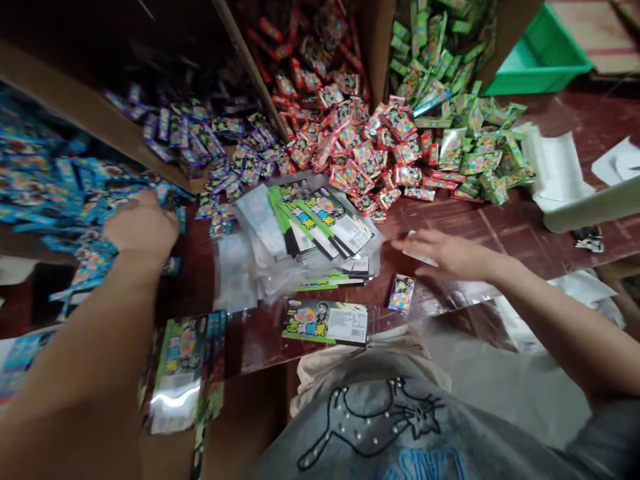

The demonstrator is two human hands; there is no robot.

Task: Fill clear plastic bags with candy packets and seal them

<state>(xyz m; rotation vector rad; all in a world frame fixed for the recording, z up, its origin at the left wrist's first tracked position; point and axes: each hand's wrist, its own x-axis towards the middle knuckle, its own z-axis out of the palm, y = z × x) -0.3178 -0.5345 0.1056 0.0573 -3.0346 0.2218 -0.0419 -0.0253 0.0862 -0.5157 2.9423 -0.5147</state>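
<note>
Left hand [141, 223], glossy blue packets [65, 180], flat bags [236, 270]

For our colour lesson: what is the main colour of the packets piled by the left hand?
Blue; the packets show best in the head view.

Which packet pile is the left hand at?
The blue pile, leftmost of the four; the left hand is at its right edge. The purple pile, red pile and green pile lie apart from that hand.
</note>
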